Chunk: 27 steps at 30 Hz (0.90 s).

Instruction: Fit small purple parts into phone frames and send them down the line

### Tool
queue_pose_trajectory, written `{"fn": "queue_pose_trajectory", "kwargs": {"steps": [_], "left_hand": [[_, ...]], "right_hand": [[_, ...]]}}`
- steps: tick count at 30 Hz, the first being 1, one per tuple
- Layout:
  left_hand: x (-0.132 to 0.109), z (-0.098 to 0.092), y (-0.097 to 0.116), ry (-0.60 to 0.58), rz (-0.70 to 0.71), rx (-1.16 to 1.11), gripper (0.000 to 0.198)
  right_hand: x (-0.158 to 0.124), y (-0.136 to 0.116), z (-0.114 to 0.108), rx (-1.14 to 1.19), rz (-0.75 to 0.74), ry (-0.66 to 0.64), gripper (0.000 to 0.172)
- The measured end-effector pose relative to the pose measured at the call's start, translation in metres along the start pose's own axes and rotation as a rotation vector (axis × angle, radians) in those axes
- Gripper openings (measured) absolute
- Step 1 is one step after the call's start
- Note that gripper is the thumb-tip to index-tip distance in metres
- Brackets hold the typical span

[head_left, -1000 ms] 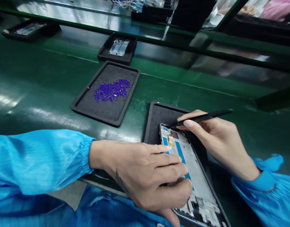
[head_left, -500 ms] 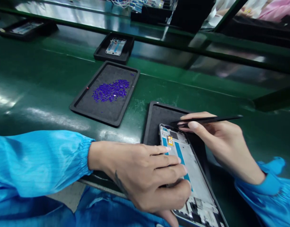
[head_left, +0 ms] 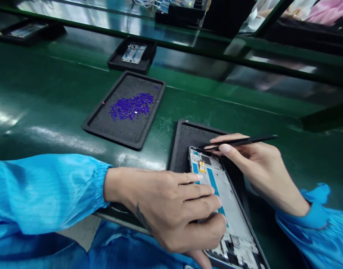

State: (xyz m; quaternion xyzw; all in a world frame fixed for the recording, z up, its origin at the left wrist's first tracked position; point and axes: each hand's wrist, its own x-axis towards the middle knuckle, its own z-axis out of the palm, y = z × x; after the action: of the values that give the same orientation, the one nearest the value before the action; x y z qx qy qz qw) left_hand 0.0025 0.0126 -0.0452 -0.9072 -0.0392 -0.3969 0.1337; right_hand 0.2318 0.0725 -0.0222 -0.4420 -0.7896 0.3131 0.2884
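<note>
A worker's left hand (head_left: pixel 171 209) presses spread, unclenched fingers on a phone frame (head_left: pixel 233 218), steadying it on a black tray (head_left: pixel 193 136) at five o'clock, as the right hand (head_left: pixel 261 172) pinches slim black tweezers (head_left: pixel 244 141) over its top edge.

I'm reading a long, glossy green bench (head_left: pixel 48 82), its surface scuffed and speckled in places. Overhead light leaves a pale glare (head_left: pixel 65 140) along its near left stretch. A dark green rail (head_left: pixel 171 43) runs across the far side, with a polished metal surface (head_left: pixel 84 15) beyond it that throws back reflections. At the top of the view stands a black upright block (head_left: pixel 224 15). Further right, a person's pink sleeve (head_left: pixel 328 13) shows. Low on the left, a small patch of grey floor (head_left: pixel 78 233) appears below the bench edge.
</note>
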Motion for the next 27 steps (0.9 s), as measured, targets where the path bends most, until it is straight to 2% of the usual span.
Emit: {"fn": "queue_pose_trajectory", "kwargs": {"steps": [9,27], "left_hand": [[0.0009,-0.0026,0.0005,-0.027,0.001,0.013,0.075],[-0.0006,0.0019,0.0001,0.040,0.024,0.029,0.077]], "right_hand": [[0.0006,0.0004,-0.0026,0.036,0.032,-0.006,0.022],[0.0018,-0.0015,-0.0035,0.049,0.054,0.002,0.026]]}}
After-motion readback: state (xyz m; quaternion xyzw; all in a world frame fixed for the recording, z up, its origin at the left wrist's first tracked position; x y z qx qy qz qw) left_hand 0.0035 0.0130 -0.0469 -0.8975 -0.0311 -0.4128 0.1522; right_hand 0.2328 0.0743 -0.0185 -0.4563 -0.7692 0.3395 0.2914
